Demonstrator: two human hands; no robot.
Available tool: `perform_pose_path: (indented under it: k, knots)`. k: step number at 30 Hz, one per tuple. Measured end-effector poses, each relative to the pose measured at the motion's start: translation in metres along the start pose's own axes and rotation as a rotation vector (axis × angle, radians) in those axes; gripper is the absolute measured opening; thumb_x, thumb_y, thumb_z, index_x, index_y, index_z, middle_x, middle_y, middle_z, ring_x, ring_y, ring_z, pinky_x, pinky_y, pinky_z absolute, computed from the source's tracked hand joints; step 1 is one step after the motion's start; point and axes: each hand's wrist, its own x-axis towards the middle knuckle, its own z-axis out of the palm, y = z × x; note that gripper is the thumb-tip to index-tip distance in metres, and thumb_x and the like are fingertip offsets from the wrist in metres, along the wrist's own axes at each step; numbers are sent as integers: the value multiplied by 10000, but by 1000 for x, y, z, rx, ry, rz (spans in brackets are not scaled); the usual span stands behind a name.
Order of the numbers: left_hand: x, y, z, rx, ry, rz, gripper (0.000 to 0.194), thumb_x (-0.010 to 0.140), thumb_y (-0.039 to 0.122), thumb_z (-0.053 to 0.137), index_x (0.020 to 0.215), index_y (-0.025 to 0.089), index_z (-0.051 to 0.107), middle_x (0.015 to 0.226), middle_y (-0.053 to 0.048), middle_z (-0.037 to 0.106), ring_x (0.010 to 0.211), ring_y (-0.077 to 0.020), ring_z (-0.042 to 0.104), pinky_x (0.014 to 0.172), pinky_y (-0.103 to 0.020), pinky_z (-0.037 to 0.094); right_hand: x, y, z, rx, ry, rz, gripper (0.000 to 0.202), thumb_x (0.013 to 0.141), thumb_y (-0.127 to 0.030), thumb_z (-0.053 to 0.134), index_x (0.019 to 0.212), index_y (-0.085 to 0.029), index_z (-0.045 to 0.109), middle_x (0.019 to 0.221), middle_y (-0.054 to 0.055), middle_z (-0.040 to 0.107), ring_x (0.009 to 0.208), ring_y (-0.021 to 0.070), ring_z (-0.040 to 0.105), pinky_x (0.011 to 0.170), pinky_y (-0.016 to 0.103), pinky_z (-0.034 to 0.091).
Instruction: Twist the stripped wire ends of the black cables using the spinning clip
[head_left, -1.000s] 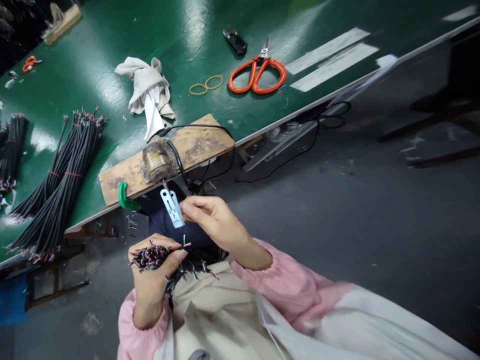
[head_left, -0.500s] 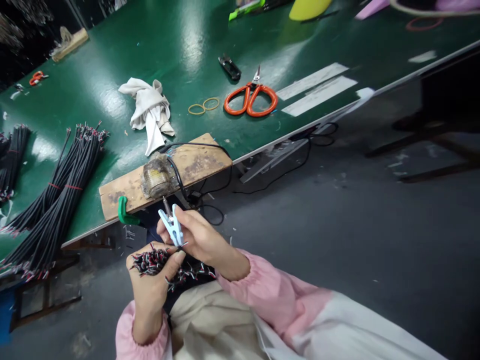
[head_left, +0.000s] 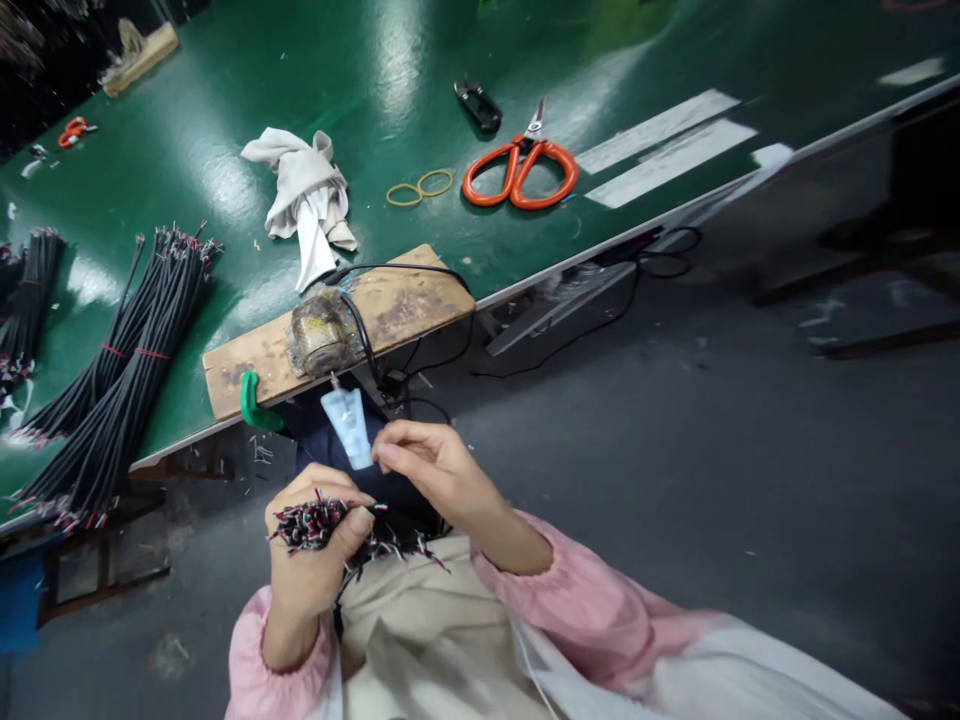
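Fingers (head_left: 319,480) of the left hand (head_left: 300,570) clasp a wire bundle (head_left: 313,524), while the right hand (head_left: 442,475) is pinched closed just beside a blue clip (head_left: 349,428).

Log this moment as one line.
left hand: holds wire bundle | right hand: beside blue clip, contact unclear | orange scissors: on green table

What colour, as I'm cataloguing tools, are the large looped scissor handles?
The looped handles are orange, clearest in head view.
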Motion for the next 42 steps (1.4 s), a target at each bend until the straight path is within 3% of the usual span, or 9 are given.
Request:
perform_pose_path:
  k: [4,9,14,19,26,30,33,37,42]
  knots:
    - [-5,-2,2,-128,13,-125,270,775,455,800,765,202,707,620,14,685,518,-144,645,523,-237,534,-12,-15,1,-273,-10,-258,194,799,-321,785,679,-183,722,628,16,649,589,133,538,550,269,434]
    - [-13,-1,6,-133,84,-211,284,750,413,830,695,195,656,581,40,662,452,-116,624,465,-199,521,-21,-25,9,-472,-43,-588,101,850,-191,731,756,-204,768,680,40,734,597,155,601,611,315,506]
    - [-15,-1,3,-52,80,-201,237,705,360,860,656,189,703,546,33,656,411,-104,568,432,-202,481,-21,-27,11,-543,-95,-637,131,902,-179,670,871,-210,793,761,62,771,669,183,652,668,348,558]
    - [-19,0,3,-67,2,-179,246,796,375,795,641,196,727,520,18,660,429,-116,568,446,-220,467,-18,-25,7,-502,-204,-659,136,933,-205,651,900,-194,782,790,70,776,689,178,652,657,334,553]
    - [-13,5,6,-12,-11,-158,195,766,303,810,627,192,729,549,9,674,466,-122,579,488,-228,490,-21,-20,13,-480,-107,-695,172,934,-239,641,799,-196,739,703,56,734,639,181,611,674,369,520]
    - [-7,6,10,-6,36,-194,144,665,265,854,678,184,736,604,5,688,517,-136,609,520,-235,524,-21,-6,26,-307,52,-508,384,935,-480,615,679,-196,645,615,33,618,591,166,561,577,321,478]
    - [-9,0,10,-68,94,-240,200,668,314,863,653,183,713,589,14,675,479,-120,582,487,-224,511,-20,5,35,-92,39,-292,502,854,-657,631,650,-201,589,604,0,535,541,135,514,477,259,436]
    - [-16,-8,7,-113,91,-233,250,725,373,848,646,183,706,586,8,691,491,-129,619,507,-223,531,-22,11,37,53,-20,-118,471,819,-641,683,685,-201,584,610,-23,539,473,100,470,408,225,389]
    - [-17,-6,6,-191,160,-237,246,723,395,859,683,194,723,575,25,710,465,-132,650,502,-220,551,-24,7,27,-42,49,-192,396,827,-538,724,662,-183,661,639,10,605,611,133,562,573,258,486]
